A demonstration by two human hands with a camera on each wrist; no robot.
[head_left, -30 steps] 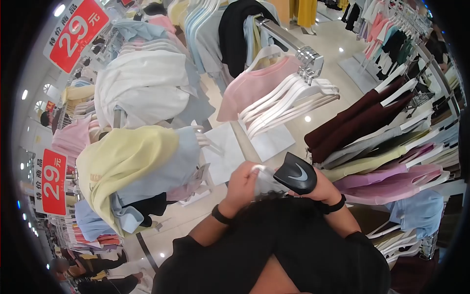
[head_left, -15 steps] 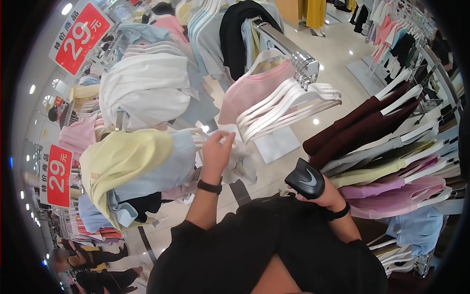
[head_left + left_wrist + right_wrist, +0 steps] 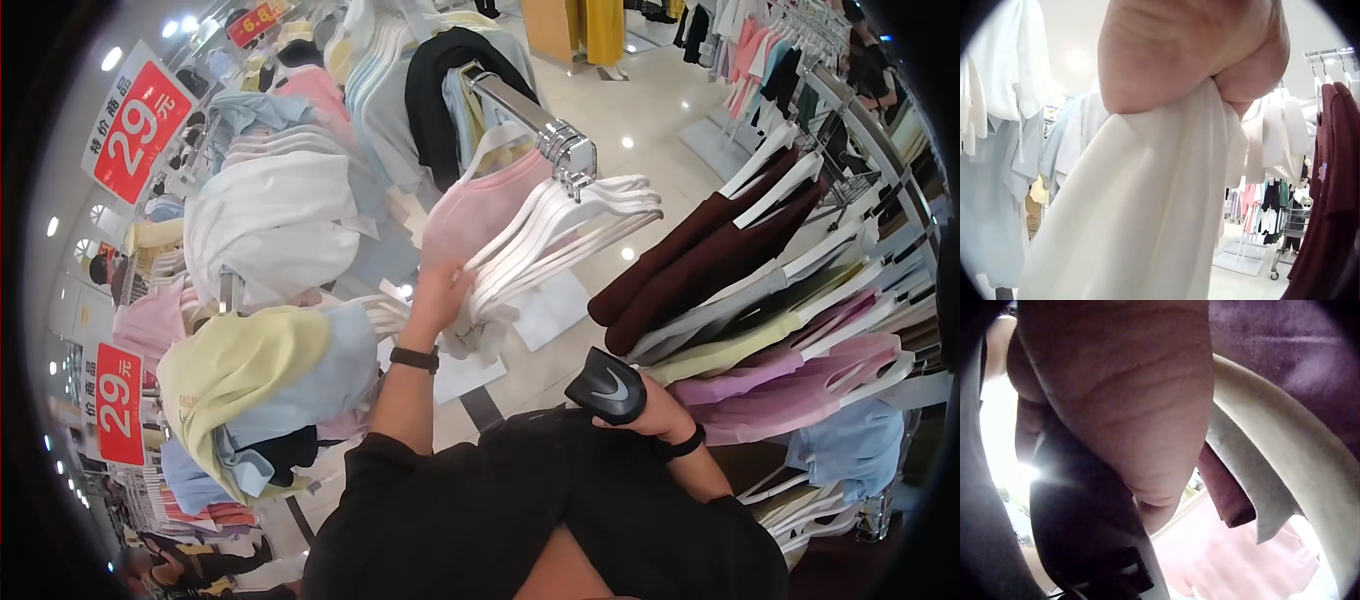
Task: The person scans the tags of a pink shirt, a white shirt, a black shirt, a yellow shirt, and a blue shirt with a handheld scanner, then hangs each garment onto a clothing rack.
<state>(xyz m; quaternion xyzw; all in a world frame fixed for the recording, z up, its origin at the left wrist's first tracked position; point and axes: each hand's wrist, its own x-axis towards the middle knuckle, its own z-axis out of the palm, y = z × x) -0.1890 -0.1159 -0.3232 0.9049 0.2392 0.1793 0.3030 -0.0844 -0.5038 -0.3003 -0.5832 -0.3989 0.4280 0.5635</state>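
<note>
My left hand (image 3: 437,297) is raised beside a pink top (image 3: 480,203) and a bunch of white hangers (image 3: 560,222) at the end of a rail. It grips a white garment (image 3: 1141,206), whose cloth hangs down below the palm in the left wrist view. My right hand (image 3: 657,408), low in front of the body, holds a black handheld barcode scanner (image 3: 607,387) with a grey curved mark. In the right wrist view the fingers wrap the scanner's dark handle (image 3: 1085,500).
On the left, a rack carries a yellow garment (image 3: 250,360), white clothes (image 3: 270,225) and red 29 price signs (image 3: 121,405). The metal rail (image 3: 530,118) points towards me. Dark red garments (image 3: 690,260) and a pink-purple top (image 3: 800,385) hang on the right.
The left hand has moved away from the scanner, leftward and up to the hangers, carrying the white garment. The right hand stays low with the scanner.
</note>
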